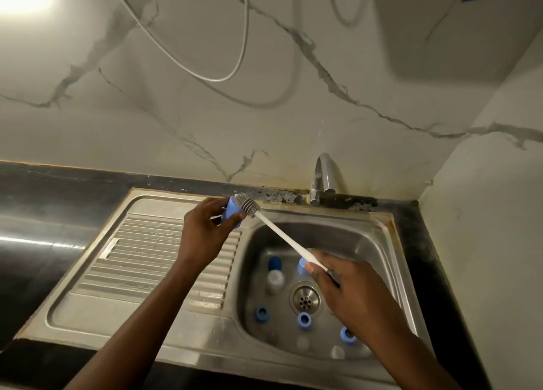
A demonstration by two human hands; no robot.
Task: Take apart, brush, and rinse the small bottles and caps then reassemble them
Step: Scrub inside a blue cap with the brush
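Observation:
My left hand (pixel 205 228) grips a light blue cap (pixel 232 211) above the sink's rear left corner. My right hand (pixel 343 289) holds the white handle of a bottle brush (pixel 282 233). The brush's grey bristle head (pixel 248 203) lies against the cap's open end. In the sink basin (pixel 367 242) lie a small bottle with a dark blue cap (pixel 275 273), another blue cap (pixel 302 264) beside my right thumb, and three blue caps: one (pixel 261 314), another (pixel 304 320) and a third (pixel 347 334). Two pale clear bottle parts, one (pixel 302 342) and another (pixel 338 352), sit near the front wall.
A chrome tap (pixel 323 178) stands behind the basin, with no water running. The drain (pixel 305 300) is in the basin's middle. A ribbed steel draining board (pixel 147 260) lies to the left. Black countertop (pixel 44 213) surrounds the sink, and a marble wall closes the right side.

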